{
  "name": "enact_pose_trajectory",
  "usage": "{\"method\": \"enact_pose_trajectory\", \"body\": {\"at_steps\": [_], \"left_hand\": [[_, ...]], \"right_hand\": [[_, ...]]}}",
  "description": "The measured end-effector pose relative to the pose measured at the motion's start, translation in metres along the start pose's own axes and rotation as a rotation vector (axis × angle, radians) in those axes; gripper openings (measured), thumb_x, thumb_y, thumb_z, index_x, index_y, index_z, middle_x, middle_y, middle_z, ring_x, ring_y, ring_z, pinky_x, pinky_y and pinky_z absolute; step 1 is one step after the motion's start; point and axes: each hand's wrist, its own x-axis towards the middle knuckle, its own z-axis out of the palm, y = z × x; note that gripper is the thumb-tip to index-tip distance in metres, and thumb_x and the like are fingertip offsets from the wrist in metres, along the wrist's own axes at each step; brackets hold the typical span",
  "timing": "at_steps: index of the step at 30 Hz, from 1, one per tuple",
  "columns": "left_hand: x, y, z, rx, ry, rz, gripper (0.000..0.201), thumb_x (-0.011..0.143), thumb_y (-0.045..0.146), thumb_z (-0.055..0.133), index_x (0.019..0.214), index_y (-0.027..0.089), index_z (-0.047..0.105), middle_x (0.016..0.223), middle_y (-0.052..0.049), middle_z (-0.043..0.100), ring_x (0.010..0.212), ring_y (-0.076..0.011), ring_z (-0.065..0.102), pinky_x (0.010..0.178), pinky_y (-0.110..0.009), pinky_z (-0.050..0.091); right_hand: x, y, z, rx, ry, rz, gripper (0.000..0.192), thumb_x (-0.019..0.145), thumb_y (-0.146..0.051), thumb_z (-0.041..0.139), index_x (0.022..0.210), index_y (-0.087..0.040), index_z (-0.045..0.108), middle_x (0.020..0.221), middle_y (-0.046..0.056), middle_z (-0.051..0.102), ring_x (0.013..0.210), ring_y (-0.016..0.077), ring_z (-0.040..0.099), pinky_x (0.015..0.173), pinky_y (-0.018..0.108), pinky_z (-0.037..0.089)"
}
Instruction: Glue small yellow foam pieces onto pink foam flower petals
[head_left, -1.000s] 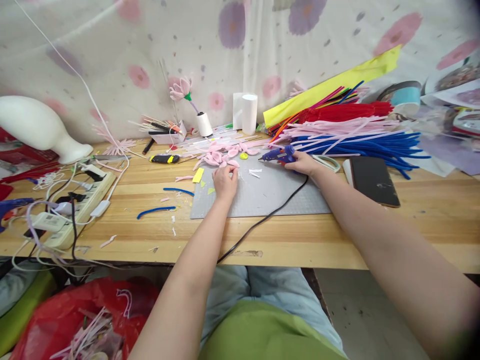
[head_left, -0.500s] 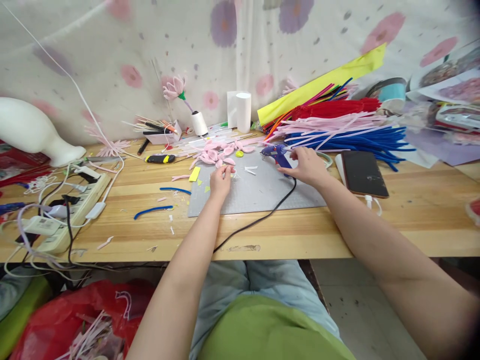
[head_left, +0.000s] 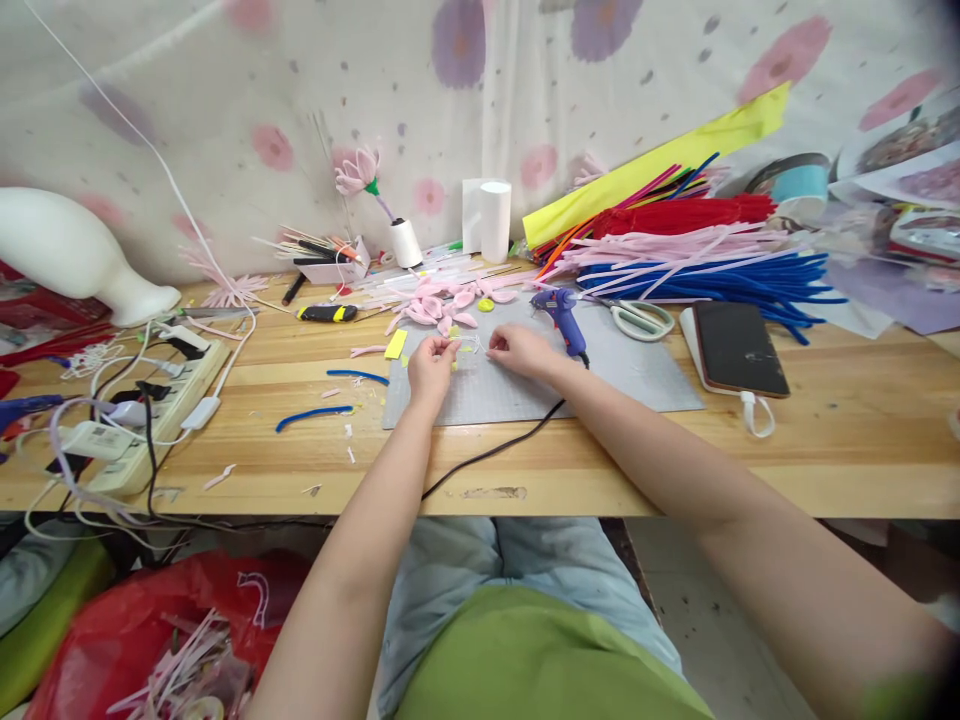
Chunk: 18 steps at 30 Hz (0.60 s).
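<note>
Pinching thin white strands (head_left: 471,343) between thumb and forefinger of the left hand (head_left: 433,368), above the mat (head_left: 510,402), left of its middle. Holding the right hand (head_left: 523,352) just beside the strands' loose ends, with thumb and fingertips drawn together; cannot tell whether gripping anything. Resting both forearms over the bench's (head_left: 585,470) near edge. On the mat, toward its far right corner: the glue gun (head_left: 564,322), with nozzle to the left and cord (head_left: 480,462) running across the mat's near edge to the bench's near edge. At the mat's far right corner, scissors (head_left: 641,320). Near the far left corner, pink petals (head_left: 431,305) in a heap, with a yellow disc (head_left: 486,305) just beside. At the left edge, a yellow slip (head_left: 396,345). On the bench, left of that edge, two blue stems (head_left: 315,415).
</note>
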Motion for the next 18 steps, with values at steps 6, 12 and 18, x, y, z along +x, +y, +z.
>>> {"method": "enact_pose_trajectory", "body": {"at_steps": [6, 12, 18], "left_hand": [[-0.006, -0.002, -0.012, 0.103, 0.063, 0.123, 0.020, 0.084, 0.033, 0.049, 0.081, 0.020, 0.064, 0.087, -0.002, 0.072, 0.085, -0.0154, 0.062, 0.080, -0.028, 0.044], [-0.006, -0.004, -0.011, 0.218, 0.180, 0.105, 0.021, 0.080, 0.039, 0.055, 0.070, 0.021, 0.057, 0.075, -0.003, 0.067, 0.080, -0.0171, 0.059, 0.080, -0.032, 0.043], [-0.013, 0.000, -0.006, 0.295, 0.173, 0.287, 0.039, 0.076, 0.026, 0.061, 0.112, 0.021, 0.046, 0.096, -0.006, 0.064, 0.093, -0.0183, 0.058, 0.090, -0.035, 0.040]], "right_hand": [[0.006, -0.010, 0.016, -0.123, 0.046, 0.083, 0.018, 0.084, -0.028, 0.049, 0.090, -0.016, 0.060, 0.105, 0.015, 0.062, 0.091, 0.0243, 0.059, 0.072, 0.032, 0.042], [0.011, -0.004, 0.008, 0.086, 0.139, 0.138, 0.008, 0.084, -0.023, 0.049, 0.079, -0.018, 0.054, 0.097, 0.012, 0.065, 0.087, 0.0223, 0.060, 0.072, 0.032, 0.043], [0.011, 0.000, -0.009, 0.623, 0.049, 0.197, 0.011, 0.082, -0.018, 0.051, 0.073, -0.020, 0.044, 0.070, 0.001, 0.064, 0.058, 0.0099, 0.056, 0.056, 0.022, 0.041]]}}
